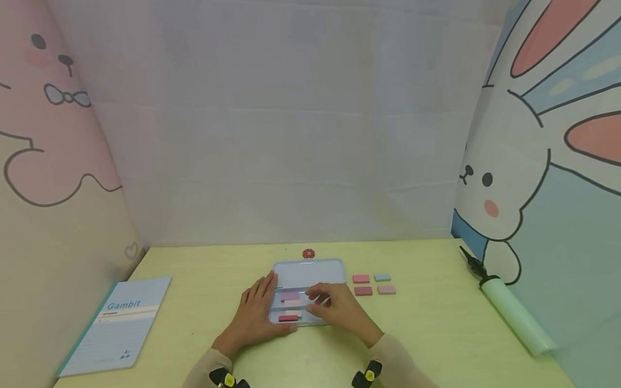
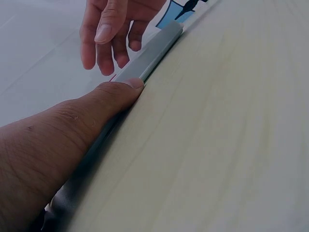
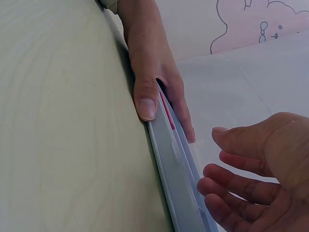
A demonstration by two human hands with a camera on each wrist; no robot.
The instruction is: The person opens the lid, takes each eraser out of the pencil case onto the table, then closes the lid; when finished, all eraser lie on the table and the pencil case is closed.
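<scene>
A flat pale case point(image 1: 308, 273) lies with its lid raised toward the back. Inside its left part sit several small bars: a lilac one point(image 1: 290, 296), a red one point(image 1: 288, 318) and pale ones. My left hand point(image 1: 257, 312) rests along the case's left side, fingers extended, its thumb point(image 3: 147, 108) against the front wall. Over the right part hovers my right hand point(image 1: 337, 307), fingers loosely bent. In the right wrist view its thumb point(image 3: 241, 140) stands apart from the fingers, with nothing between them. Part of the case is hidden beneath this hand.
Right of the case lie several small blocks, among them a pink one point(image 1: 361, 278) and a pale blue one point(image 1: 382, 277). A red disc point(image 1: 308, 253) lies behind the lid. At left is a notebook point(image 1: 116, 328); at right, a pale green cylinder point(image 1: 516, 318) with a black tip.
</scene>
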